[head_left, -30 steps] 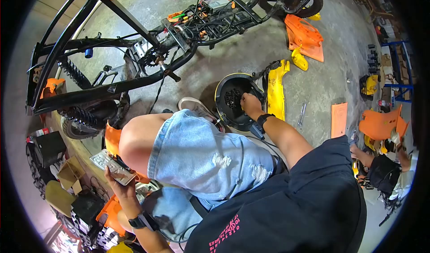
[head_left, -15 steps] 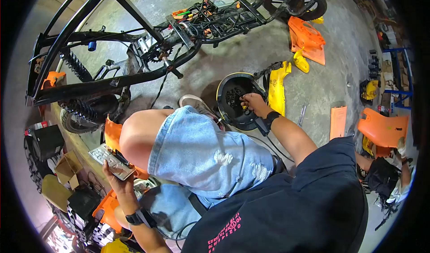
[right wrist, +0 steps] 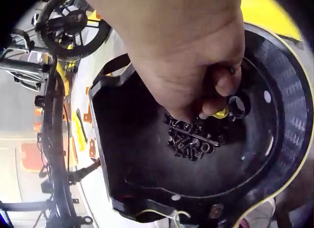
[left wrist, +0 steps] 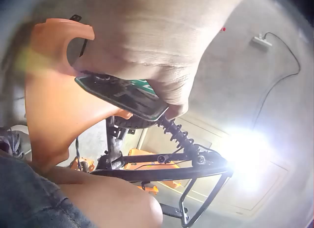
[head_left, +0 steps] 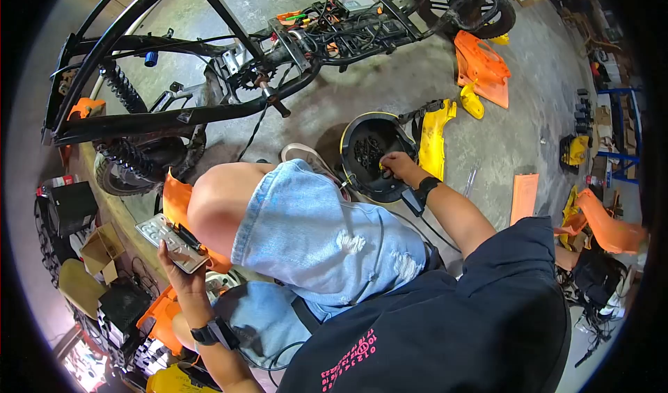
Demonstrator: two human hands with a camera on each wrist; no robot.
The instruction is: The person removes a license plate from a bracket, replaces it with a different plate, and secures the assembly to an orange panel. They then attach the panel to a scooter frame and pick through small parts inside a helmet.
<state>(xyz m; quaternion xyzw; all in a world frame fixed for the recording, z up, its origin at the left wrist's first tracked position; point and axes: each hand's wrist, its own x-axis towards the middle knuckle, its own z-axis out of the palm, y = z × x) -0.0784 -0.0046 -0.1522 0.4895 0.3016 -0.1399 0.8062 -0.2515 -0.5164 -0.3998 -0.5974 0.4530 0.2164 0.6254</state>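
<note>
My left hand (head_left: pixel 185 276) holds a flat rectangular case (head_left: pixel 172 243) with a silvery, patterned face, thumb along its edge. In the left wrist view its dark side with a green patch shows. My right hand (head_left: pixel 402 167) reaches into a black bowl-like shell (right wrist: pixel 142 161) with a thin yellow rim. Its fingers are curled, and a small dark part (right wrist: pixel 232 70) peeks out between them. Just below the fingertips lies a pile of dark screws and small fittings (right wrist: pixel 191 142). A yellow piece (right wrist: pixel 222 113) and a black ring (right wrist: pixel 240 106) sit beside the fingertips.
A stripped black motorbike frame (head_left: pixel 229 111) stands across the far side. Right of the shell lie a yellow panel (head_left: pixel 435 139), an orange panel (head_left: pixel 481 66) and a metal tool (head_left: pixel 470 183). Another person's arm and an orange panel (head_left: pixel 604 220) appear at far right.
My right hand has shifted slightly within the shell, and the yellow piece has come into view by its fingertips. The left hand still holds the case. At far right the other person's orange panel has tilted.
</note>
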